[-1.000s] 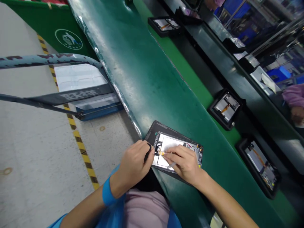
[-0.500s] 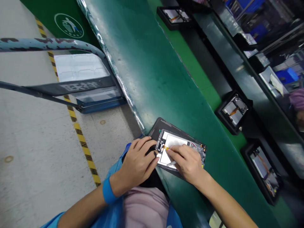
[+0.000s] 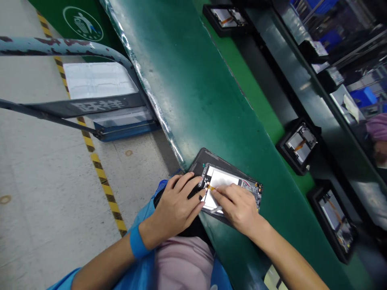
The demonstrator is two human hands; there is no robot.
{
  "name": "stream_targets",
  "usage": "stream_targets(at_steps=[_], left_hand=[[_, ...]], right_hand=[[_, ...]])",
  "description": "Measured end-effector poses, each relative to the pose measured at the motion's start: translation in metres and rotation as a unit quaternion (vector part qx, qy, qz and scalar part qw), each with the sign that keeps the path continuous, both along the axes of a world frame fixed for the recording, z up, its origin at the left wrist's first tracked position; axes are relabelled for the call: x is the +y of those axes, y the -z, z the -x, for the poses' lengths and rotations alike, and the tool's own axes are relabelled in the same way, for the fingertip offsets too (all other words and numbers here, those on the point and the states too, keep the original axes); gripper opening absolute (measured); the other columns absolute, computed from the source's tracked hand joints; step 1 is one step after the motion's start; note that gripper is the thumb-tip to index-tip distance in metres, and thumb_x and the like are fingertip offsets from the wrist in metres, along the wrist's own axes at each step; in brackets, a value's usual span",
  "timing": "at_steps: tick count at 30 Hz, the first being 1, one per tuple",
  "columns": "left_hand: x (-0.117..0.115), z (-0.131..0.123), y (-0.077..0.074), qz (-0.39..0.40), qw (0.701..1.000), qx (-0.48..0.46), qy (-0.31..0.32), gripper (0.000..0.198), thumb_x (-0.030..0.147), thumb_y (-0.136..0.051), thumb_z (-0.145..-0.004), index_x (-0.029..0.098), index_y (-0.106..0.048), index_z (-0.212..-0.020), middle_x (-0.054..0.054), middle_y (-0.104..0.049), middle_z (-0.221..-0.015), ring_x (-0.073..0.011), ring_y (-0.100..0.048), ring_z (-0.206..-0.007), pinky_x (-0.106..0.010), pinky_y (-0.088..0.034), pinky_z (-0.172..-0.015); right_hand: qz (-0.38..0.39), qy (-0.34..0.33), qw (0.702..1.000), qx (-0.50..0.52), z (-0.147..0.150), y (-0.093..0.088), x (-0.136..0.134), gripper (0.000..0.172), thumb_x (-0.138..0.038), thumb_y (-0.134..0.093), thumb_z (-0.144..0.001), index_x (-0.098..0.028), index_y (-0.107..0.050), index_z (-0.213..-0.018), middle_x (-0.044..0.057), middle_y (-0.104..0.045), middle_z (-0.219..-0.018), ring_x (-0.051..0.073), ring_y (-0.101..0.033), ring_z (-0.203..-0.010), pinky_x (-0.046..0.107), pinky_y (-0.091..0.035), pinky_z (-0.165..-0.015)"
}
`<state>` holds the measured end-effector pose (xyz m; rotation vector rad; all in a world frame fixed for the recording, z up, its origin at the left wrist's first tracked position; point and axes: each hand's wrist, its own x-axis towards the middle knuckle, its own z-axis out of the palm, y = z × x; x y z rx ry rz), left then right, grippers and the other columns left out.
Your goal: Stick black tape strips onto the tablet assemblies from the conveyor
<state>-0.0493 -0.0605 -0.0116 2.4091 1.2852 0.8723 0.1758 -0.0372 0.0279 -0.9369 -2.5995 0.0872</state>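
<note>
The opened tablet (image 3: 223,177) lies on a dark panel (image 3: 207,156) at the near edge of the green table (image 3: 193,88). Its long axis runs left to right, sloping slightly down rightward, with the circuit board (image 3: 253,187) end pointing right. The person's left hand (image 3: 179,203) is loosely spread, fingertips at the tablet's left end. The right hand (image 3: 242,205) has thumb and forefinger pinched on an orange strip (image 3: 211,187); a grey tool (image 3: 215,210) juts from beneath it.
</note>
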Motion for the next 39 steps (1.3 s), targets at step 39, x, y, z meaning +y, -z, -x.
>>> stream_targets(at_steps=[39], left_hand=[[-0.005,-0.006,-0.006,-0.022,0.993,0.112,-0.003,0.034,0.034,-0.058,-0.099,0.023,-0.068,-0.128,-0.012,-0.064,-0.141,-0.0349,-0.058,-0.126,-0.05,-0.041,-0.098]], right_hand=[[0.15,0.009,0.984,0.093,-0.009,0.008,0.012,0.019,-0.012,-0.055,-0.1,-0.019,-0.07,-0.108,0.009,-0.072,-0.099,0.018,-0.065,-0.082,0.03,-0.053,-0.069]])
